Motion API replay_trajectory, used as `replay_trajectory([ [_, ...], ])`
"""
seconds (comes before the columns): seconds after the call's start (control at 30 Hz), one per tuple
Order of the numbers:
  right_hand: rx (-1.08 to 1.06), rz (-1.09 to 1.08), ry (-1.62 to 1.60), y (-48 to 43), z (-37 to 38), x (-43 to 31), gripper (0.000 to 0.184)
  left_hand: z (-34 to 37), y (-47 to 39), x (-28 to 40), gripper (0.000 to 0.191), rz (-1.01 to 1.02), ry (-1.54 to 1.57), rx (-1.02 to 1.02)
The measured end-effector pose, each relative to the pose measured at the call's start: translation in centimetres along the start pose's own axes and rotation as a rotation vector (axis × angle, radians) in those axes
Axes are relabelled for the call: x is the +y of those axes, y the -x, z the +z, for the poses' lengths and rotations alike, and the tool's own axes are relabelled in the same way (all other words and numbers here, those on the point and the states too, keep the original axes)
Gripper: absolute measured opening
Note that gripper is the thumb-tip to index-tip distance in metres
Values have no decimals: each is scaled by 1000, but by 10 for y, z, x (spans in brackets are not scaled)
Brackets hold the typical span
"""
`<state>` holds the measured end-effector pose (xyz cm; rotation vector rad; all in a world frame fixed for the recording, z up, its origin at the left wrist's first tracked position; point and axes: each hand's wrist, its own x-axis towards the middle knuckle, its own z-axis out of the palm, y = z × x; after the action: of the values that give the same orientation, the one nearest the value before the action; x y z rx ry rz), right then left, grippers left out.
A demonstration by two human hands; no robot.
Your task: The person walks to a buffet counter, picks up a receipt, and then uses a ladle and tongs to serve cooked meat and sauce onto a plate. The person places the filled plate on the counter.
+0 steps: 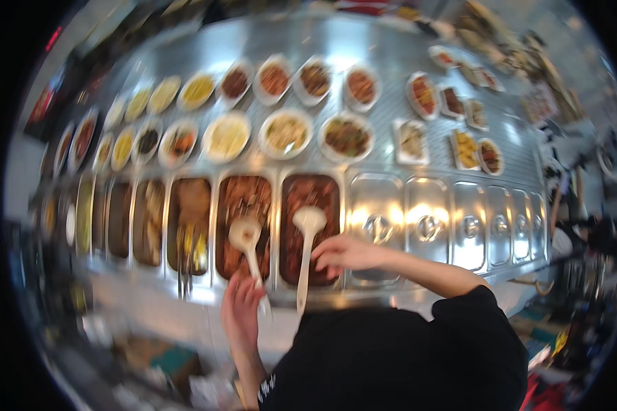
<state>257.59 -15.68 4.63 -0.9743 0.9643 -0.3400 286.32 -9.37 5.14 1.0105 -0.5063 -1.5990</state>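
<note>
My left hand [242, 300] is at the front rim of the counter. Its fingertips meet the handle of a white ladle [245, 234], and blur hides whether they grip it. That ladle lies across a steel pan of reddish-brown meat in sauce [242, 192]. A second white ladle [309, 220] rests over the neighbouring pan of dark red sauced food [311, 190], its handle reaching past the front rim. My right hand [347, 253] hovers above the right side of this pan, fingers bent and apart, with nothing visible in them. It is just right of the second ladle's handle.
Steel lids [376, 198] cover the pans to the right. Metal tongs [185, 257] lean in a pan at left. Behind the pans, white dishes of food [286, 133] stand in rows on the steel counter [391, 46]. Cardboard boxes [151, 357] sit below at left.
</note>
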Motion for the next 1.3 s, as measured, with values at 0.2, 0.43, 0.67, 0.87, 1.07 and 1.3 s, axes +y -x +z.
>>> replay_trajectory([
  [0.2, 108, 82, -21, 54, 3, 34, 28, 12, 28, -25, 45, -52, -30, -46],
  [0.43, 92, 45, 9, 83, 4, 66, 28, 36, 62, -58, 41, -80, -98, -5],
  [0.67, 23, 2, 194, 98, -6, 68, 29, 30, 109, -92, 36, 4, 10, 176],
  [0.87, -59, -37, 209, 76, 11, 69, 28, -47, 157, -100, 35, 94, 158, 495],
  [1.07, -166, -60, 313, 43, 84, 55, 29, -200, 226, -92, 34, 193, 284, 835],
  [1.3, -143, 189, 263, -23, 241, 79, 25, -494, 348, -32, 28, 187, 201, 1400],
])
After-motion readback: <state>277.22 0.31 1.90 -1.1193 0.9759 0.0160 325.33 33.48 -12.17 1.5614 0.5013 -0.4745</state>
